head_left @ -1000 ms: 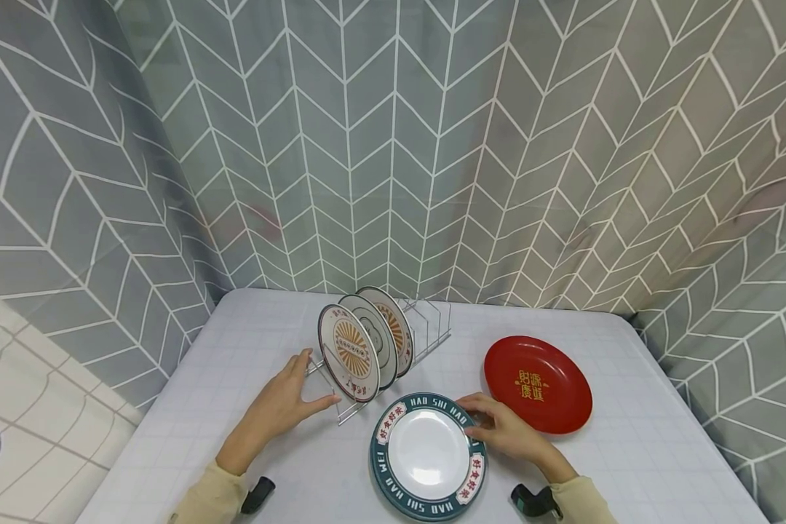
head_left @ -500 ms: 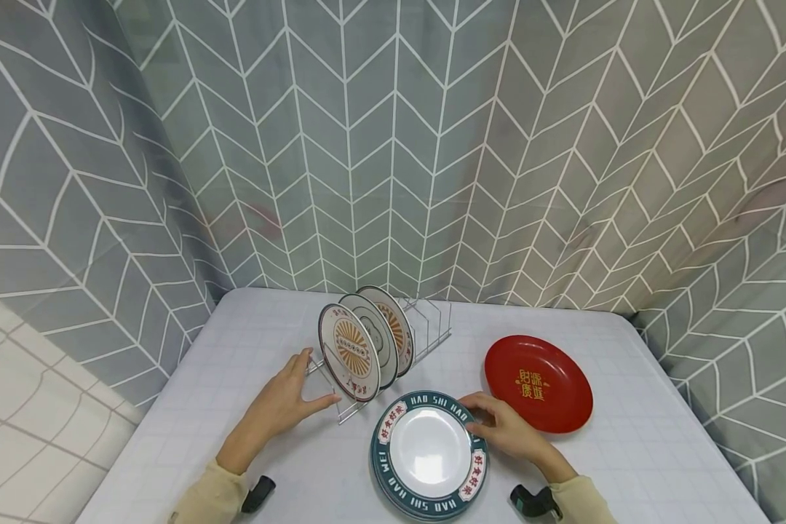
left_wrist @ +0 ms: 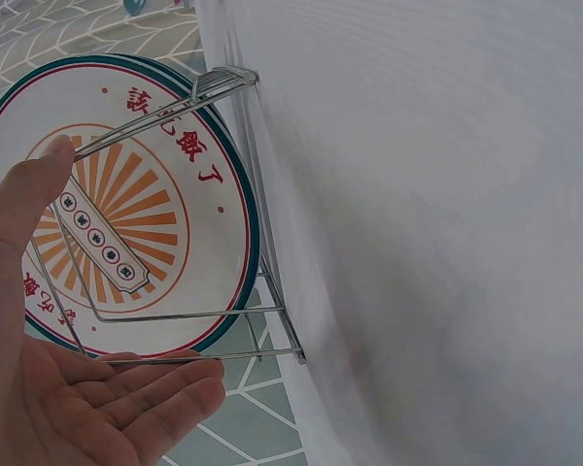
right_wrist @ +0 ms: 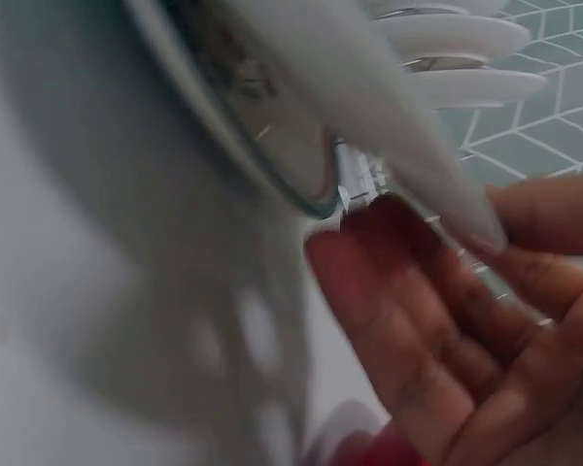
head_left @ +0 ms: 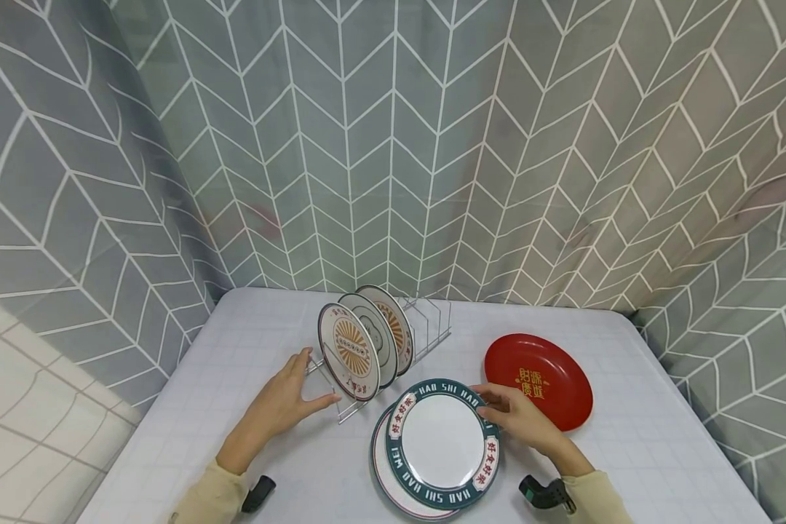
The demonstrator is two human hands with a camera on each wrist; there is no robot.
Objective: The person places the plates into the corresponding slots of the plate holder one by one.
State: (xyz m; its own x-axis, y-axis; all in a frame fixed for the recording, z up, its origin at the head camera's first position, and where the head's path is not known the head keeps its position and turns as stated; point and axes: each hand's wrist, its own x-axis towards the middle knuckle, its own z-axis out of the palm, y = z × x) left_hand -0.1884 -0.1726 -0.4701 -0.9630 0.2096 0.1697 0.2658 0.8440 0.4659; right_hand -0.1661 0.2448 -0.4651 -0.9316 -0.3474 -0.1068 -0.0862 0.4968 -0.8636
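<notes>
My left hand (head_left: 280, 400) grips the near end of a wire dish rack (head_left: 435, 345), thumb on one side and fingers on the other. In the left wrist view a plate with an orange sunburst (left_wrist: 160, 209) stands upright behind the wires. Between thumb and fingers, my right hand (head_left: 516, 416) pinches the right rim of a white plate with a green lettered border (head_left: 442, 445). That plate overlaps another white plate (head_left: 383, 477) below it. From the right wrist, the pinched plate (right_wrist: 369, 87) appears tilted, with a gap above the lower plate (right_wrist: 272, 146).
Several plates stand in the rack, among them a grey-patterned one (head_left: 381, 338). A red oval plate with gold characters (head_left: 557, 382) lies on the white-covered table (head_left: 655, 437), right of my right hand. Grey patterned curtains (head_left: 393, 145) surround the table's back and sides.
My right hand has shifted the green-bordered plate up and to the right off the plate beneath, exposing that one's lower left edge. The left hand has stayed at the rack.
</notes>
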